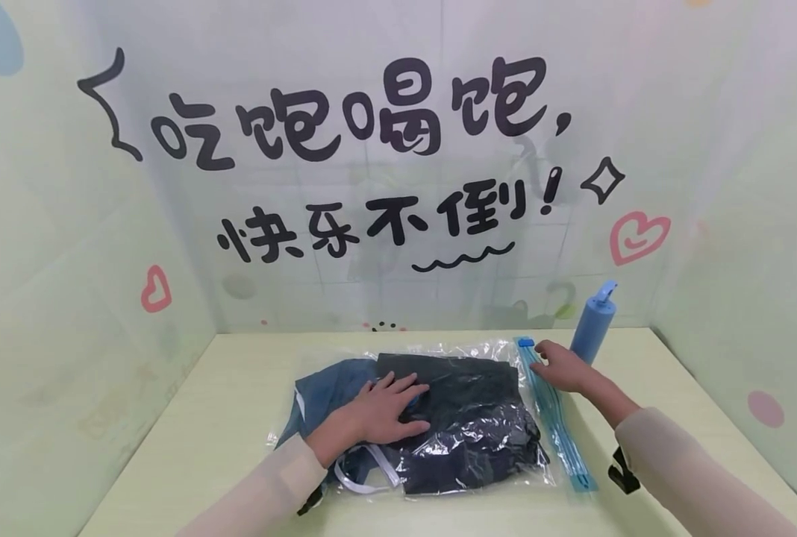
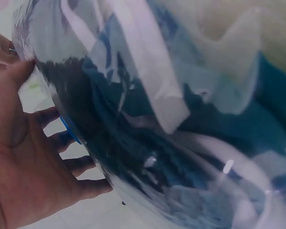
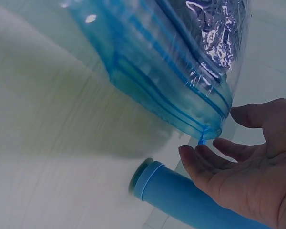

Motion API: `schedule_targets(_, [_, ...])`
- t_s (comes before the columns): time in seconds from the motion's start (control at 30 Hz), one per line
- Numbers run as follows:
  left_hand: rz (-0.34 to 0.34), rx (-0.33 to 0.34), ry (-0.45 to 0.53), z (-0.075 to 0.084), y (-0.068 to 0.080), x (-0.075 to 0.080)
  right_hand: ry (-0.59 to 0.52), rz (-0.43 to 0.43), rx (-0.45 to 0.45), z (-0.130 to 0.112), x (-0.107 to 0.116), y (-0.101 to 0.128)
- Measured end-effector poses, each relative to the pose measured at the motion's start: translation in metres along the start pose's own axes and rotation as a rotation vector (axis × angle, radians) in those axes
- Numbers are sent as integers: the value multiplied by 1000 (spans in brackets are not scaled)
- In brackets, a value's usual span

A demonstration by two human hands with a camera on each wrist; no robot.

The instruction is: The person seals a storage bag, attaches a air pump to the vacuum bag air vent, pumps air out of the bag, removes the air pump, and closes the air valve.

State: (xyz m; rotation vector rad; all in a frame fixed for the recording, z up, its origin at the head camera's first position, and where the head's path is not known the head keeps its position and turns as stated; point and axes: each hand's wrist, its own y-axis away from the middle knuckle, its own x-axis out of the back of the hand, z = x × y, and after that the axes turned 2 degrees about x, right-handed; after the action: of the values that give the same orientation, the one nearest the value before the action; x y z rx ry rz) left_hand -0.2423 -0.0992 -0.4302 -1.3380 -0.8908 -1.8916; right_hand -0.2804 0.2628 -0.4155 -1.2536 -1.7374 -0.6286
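From the head view, my left hand (image 1: pixel 381 418) lies flat, fingers spread, on the vacuum storage bag (image 1: pixel 466 425) of dark clothes; my right hand (image 1: pixel 560 365) rests relaxed at its blue zip seal (image 1: pixel 553 418). The left wrist view shows slick, soft film under the palm. The right wrist view shows the seal's end just beyond my fingertips (image 3: pixel 200 160), the stiffest place to pinch.

A clear plastic storage bag (image 1: pixel 466 418) stuffed with dark and blue clothes (image 1: pixel 452 410) lies flat beneath the left hand (image 1: pixel 385 410), its blue zip strip (image 1: pixel 556 421) running just beside the right hand's (image 1: pixel 563 367) fingertips.
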Motion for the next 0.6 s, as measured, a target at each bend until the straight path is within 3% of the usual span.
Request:
schedule_targets(0.27, [49,-17,-89,1,2,0,-20,-13,-15,-4,-1,-4])
schedule_targets(0.5, [302,-129,-161,-5,-4,-11,-31,-28,-50,-3,-3,-3])
schedule_targets(0.6, [338,-132,-148,-6,-6,-13,-55,-30,-57,-3,-2,-4])
